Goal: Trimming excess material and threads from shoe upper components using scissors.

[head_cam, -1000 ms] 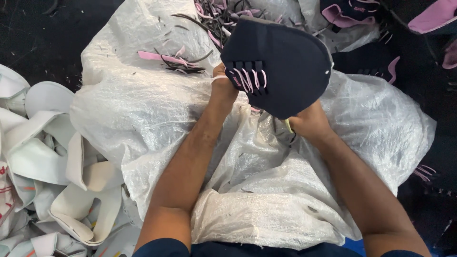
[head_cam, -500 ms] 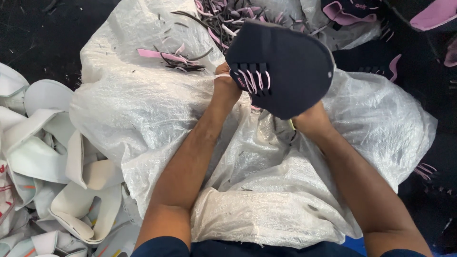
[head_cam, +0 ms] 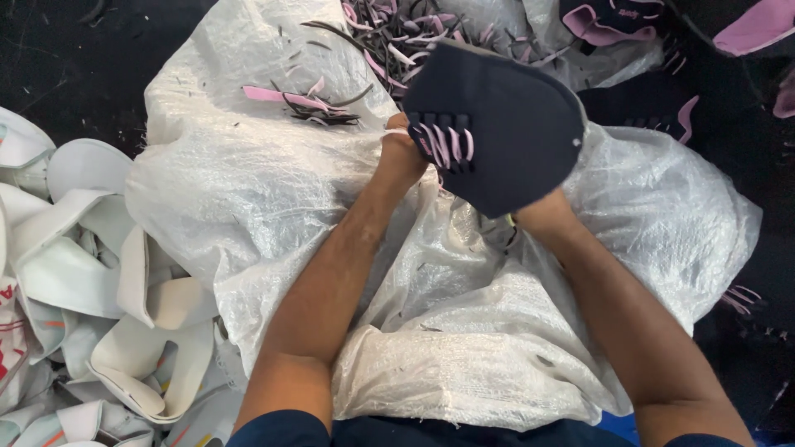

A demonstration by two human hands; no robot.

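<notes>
1. one dark navy shoe upper (head_cam: 505, 124) with pink laces, held up over one white woven sack (head_cam: 273, 190).
2. left hand (head_cam: 402, 153) closed on its laced edge.
3. right hand (head_cam: 538, 217) grips the lower edge; its fingers are hidden.
4. pink and dark trimmings (head_cam: 302, 99) scattered on the sack.

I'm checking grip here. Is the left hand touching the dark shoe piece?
Touching. The head view shows the left hand pressed against the edge of the dark shoe piece by its pink strips, no gap between them.

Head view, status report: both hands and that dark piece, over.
Left hand at dark shoe piece, beside pink strips. Right hand mostly hidden beneath it; grip unclear. White sack underneath.
</notes>
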